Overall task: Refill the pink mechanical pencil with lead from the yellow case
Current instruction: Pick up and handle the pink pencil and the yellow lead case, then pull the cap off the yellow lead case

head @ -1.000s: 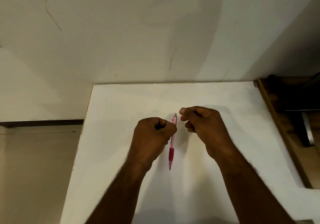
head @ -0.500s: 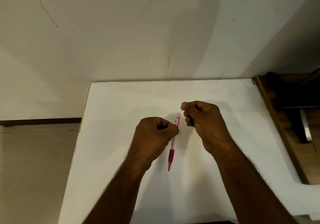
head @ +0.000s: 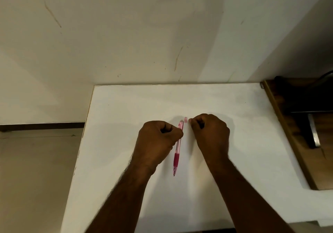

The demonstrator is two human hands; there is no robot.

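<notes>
The pink mechanical pencil (head: 177, 151) hangs over the white table (head: 126, 110), tip pointing toward me. My left hand (head: 156, 142) is closed around its upper barrel. A small pink cap (head: 185, 119) sits just off the pencil's top end, at the fingertips of my right hand (head: 210, 133), which is curled in a pinch. The pencil's top end is bare beside the cap. The yellow lead case is nowhere in view; it may be hidden in a hand, but I cannot tell.
A scuffed cream wall rises behind the table's far edge. A dark wooden unit (head: 295, 142) with a metal part butts against the table's right side. Beige floor (head: 36, 169) lies past the left edge.
My right hand has pulled a little to the right of the pencil's top, and the small pink cap now shows apart from the pencil. My left hand has kept its hold.
</notes>
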